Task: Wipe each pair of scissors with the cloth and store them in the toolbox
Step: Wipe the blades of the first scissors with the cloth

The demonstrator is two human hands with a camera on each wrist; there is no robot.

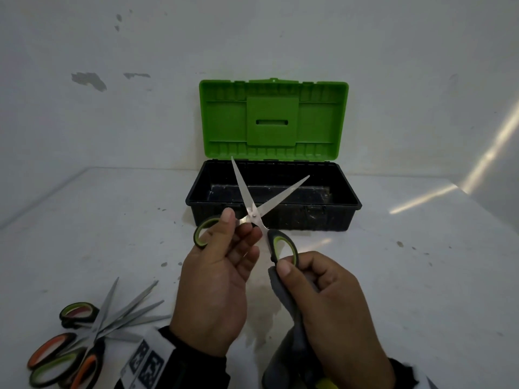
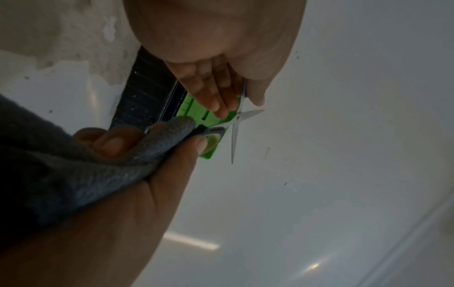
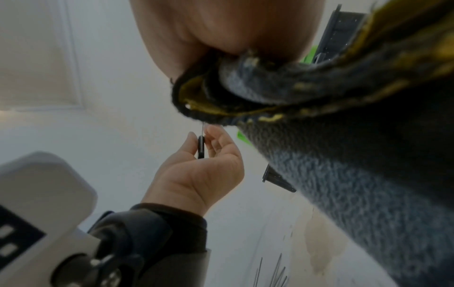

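While both hands [image 1: 269,279] hold scissors [image 1: 254,217], no writing reads.

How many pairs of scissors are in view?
4, probably: one open green-handled steel pair held up before the black toolbox; about three overlapping orange- and green-handled pairs piled near-left on the table, more possibly hidden.

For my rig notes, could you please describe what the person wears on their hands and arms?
Both hands, left hand and right hand, are bare. Dark long sleeves reach the wrists. A white wrist-camera housing bearing black-and-white square markers sits on the left wrist.
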